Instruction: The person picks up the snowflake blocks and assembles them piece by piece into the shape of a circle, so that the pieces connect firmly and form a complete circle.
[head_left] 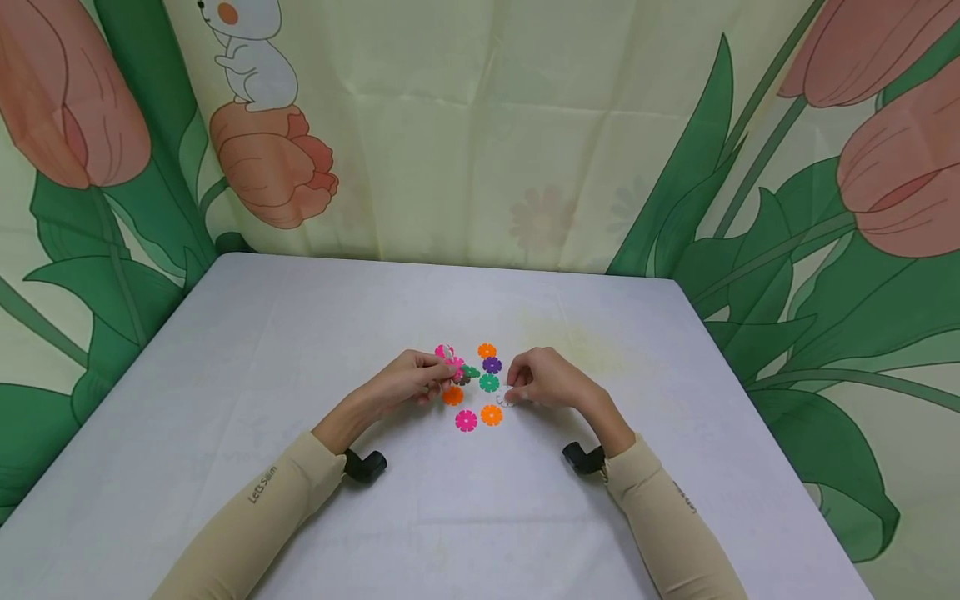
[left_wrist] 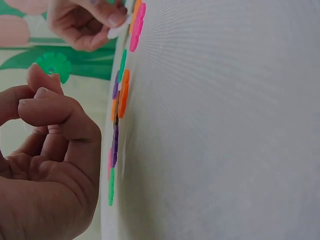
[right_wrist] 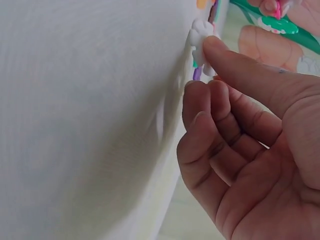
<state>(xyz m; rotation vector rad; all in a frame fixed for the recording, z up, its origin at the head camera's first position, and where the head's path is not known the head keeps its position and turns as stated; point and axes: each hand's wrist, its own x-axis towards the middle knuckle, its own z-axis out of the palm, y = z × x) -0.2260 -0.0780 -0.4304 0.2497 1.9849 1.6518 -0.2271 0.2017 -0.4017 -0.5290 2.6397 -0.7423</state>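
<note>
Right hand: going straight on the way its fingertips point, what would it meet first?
The right hand would most likely meet the green piece, just left of and beyond the white piece in its grip. Depth is unclear; it might pass above.

We've got solid orange discs [head_left: 491, 415], a hot pink disc [head_left: 466, 421], a deep purple disc [head_left: 492, 365] and a teal-green disc [head_left: 489, 383], all single-coloured. Our left hand [head_left: 415, 377] has a bright green disc [left_wrist: 54, 66], and our right hand [head_left: 550, 378] a plain white disc [right_wrist: 199, 37]. The tablecloth [head_left: 450, 525] is white, with a faint yellowish patch [head_left: 577, 342] on it. Our sleeves [head_left: 240, 525] are beige with dark lettering [head_left: 262, 485], and the wrist cameras [head_left: 365, 467] are black. Behind that we see a cream backdrop [head_left: 465, 125] printed with salmon-pink tulips [head_left: 75, 108], dark green leaves [head_left: 697, 167] and a white cartoon animal [head_left: 261, 77] with an orange cheek.
</note>
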